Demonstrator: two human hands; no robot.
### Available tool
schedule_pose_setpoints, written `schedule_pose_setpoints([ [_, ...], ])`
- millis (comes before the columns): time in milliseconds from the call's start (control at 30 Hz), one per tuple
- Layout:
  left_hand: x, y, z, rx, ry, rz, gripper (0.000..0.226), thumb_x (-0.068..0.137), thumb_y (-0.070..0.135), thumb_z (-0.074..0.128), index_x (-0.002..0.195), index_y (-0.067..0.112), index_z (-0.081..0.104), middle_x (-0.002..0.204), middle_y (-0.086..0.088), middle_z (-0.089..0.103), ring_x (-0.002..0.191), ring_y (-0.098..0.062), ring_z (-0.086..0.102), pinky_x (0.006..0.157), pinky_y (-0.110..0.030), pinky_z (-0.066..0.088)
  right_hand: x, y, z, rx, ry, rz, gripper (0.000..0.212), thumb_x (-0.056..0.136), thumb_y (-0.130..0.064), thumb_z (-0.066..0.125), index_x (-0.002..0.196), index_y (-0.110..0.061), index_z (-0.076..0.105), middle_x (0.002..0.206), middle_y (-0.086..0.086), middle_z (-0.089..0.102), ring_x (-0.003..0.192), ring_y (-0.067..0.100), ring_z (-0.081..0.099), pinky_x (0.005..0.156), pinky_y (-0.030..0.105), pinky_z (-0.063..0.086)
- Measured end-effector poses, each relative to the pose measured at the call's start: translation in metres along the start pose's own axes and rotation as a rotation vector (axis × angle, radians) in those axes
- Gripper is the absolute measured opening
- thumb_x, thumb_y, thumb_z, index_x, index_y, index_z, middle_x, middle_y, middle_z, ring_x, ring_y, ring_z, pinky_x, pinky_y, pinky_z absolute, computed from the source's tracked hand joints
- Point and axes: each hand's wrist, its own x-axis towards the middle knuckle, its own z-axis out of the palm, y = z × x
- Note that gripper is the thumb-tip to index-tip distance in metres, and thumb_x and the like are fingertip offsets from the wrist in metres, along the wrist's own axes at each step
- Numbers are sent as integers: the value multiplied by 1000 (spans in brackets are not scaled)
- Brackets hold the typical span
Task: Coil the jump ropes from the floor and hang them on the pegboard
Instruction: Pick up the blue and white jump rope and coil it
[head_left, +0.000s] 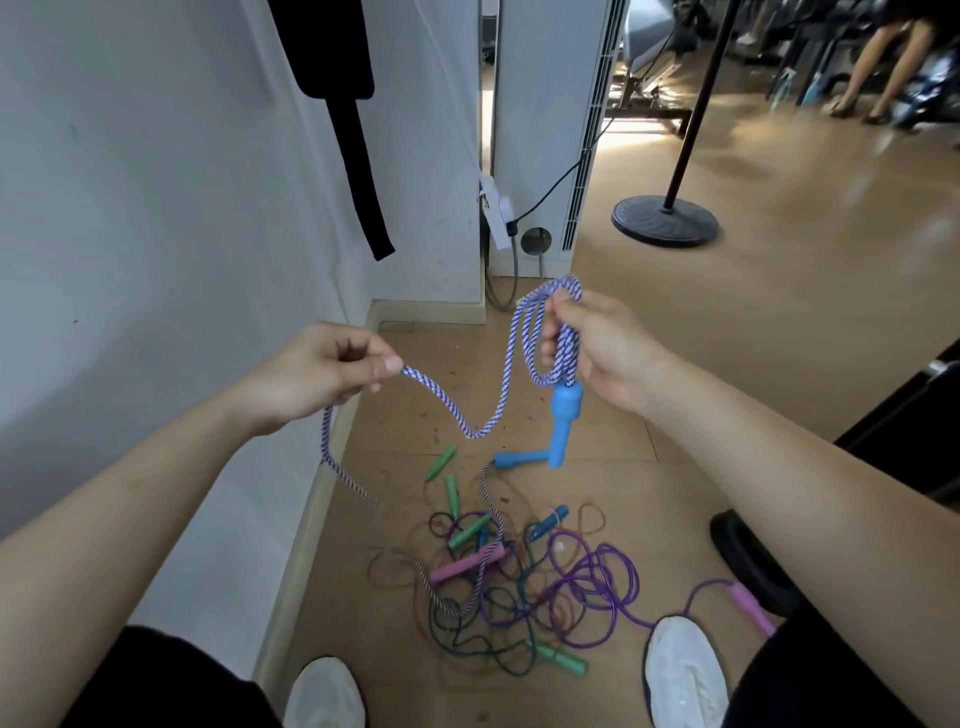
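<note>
Now the right hand (597, 353) grips several loops of the blue-and-white rope (467, 431), fingers curled round them, with a blue handle (563, 421) dangling just below. The left hand (322, 374) pinches the same rope further left. Its slack drops to the tangled pile (519, 582) on the near floor (727, 364).

Blue-white braided rope (483, 426): several loops bunched in right hand (602, 353), one blue handle (563, 426) dangling below them. Left hand (322, 374) pinches the strand, slack sagging between the hands. The rest trails into the tangled pile (519, 587) on the floor: purple and dark green cords, green and pink handles.
</note>
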Motion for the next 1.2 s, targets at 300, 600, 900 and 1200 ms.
schedule_pose_setpoints([
  [300,7,28,38,-106,31,128,11,89,24,68,80,18,69,59,7,58,49,-4,43,46,-14,35,-24,19,41,-112,-283,44,22,107,-20,39,105,-3,54,88,16,70,75,28,70,71,38,55],
  [600,12,20,38,-173,221,153,14,92,22,68,79,17,67,57,8,58,46,-8,36,43,-18,29,-38,26,50,-81,-449,123,18,105,-21,42,112,-6,49,68,9,60,60,27,61,61,36,51],
  [900,14,1,28,-80,152,82,22,96,24,62,77,13,64,60,4,57,45,-5,42,42,-15,33,-35,12,34,-279,-663,131,8,103,-14,48,104,-6,50,68,2,49,53,14,48,56,29,47],
  [1200,9,-18,6,-51,58,-57,60,84,74,55,77,17,75,57,-4,46,52,-15,46,52,-15,41,-19,-27,8,160,-215,44,17,103,-18,46,88,-14,52,63,-4,48,49,10,43,48,23,43],
])
